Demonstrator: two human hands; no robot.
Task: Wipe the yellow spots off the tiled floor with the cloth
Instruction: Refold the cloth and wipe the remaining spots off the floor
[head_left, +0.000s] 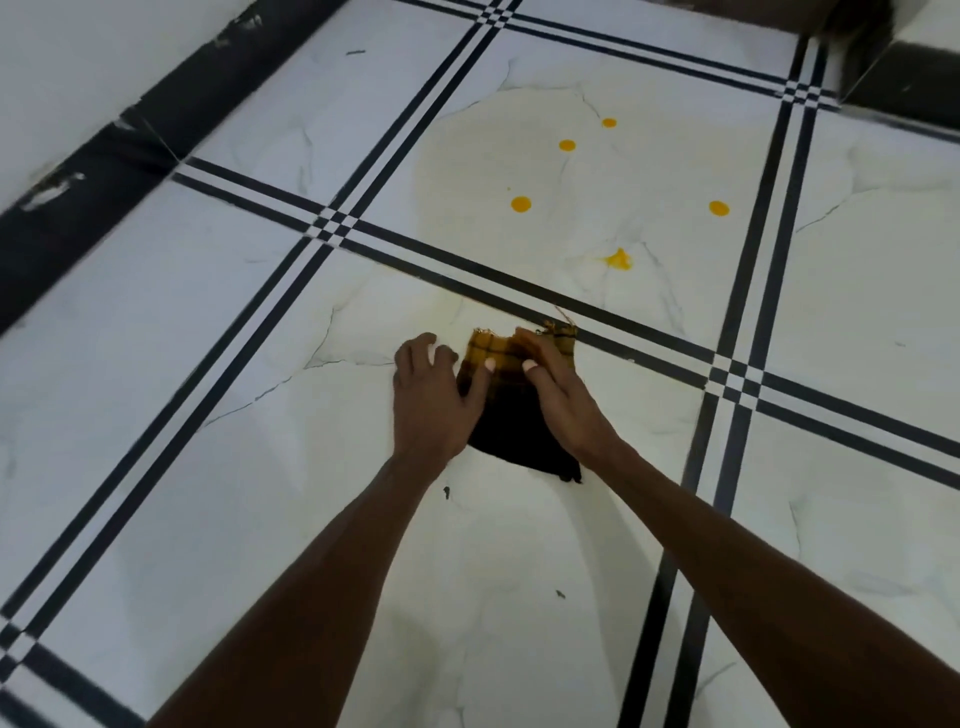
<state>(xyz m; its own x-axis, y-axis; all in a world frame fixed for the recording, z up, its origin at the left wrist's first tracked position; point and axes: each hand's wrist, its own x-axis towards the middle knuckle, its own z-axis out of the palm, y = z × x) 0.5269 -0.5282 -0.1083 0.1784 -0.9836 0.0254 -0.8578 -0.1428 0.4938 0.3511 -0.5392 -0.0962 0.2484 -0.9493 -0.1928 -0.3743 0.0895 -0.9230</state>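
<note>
We see a white tiled floor (519, 545) with black double lines between the tiles. The cloth (511, 415), dark with a yellow checked end, lies flat on the near tile, its far edge touching the black line. Our left hand (431, 400) and right hand (563, 395) press on it with straight, spread fingers. The yellow spots (521, 204) lie on the next tile beyond the line, well apart from the cloth, with open floor around them.
</note>
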